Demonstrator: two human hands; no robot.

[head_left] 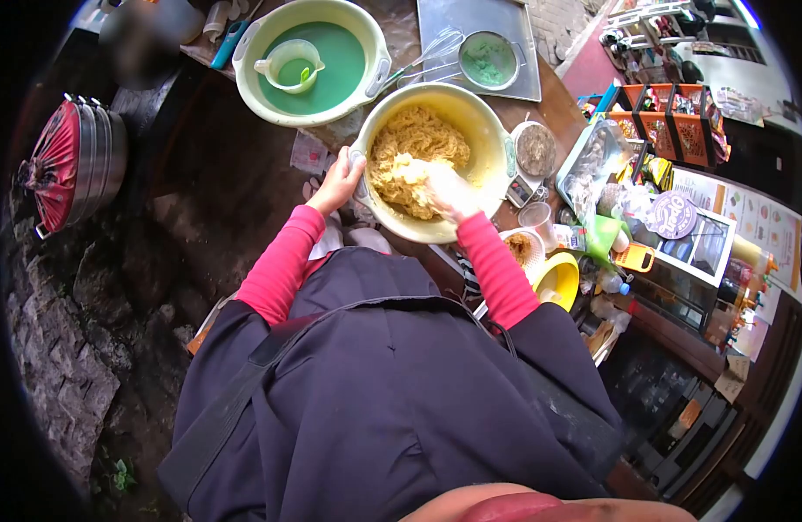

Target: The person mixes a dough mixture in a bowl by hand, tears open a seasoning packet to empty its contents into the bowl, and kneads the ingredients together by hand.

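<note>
A pale yellow bowl (490, 143) stands on the table in front of me, with a lumpy yellow-brown dough (431, 139) inside, mostly on its left side. My left hand (338, 181) is closed on the handle at the bowl's left rim. Inside the bowl, my right hand (449, 193) touches the dough; it is coated pale, and its fingers are blurred and partly hidden in the dough, so their pose is unclear. Behind to the left, a second bowl (248, 65) holds green liquid and a small measuring jug (294, 66).
Behind the bowl, a metal tray (523, 26) bears a green-dusted sieve (488, 61) and a whisk (442, 42). Right of it are a scale (516, 193), a clear cup (536, 219) and a yellow bowl (568, 274). A large steel pot (105, 161) stands far left.
</note>
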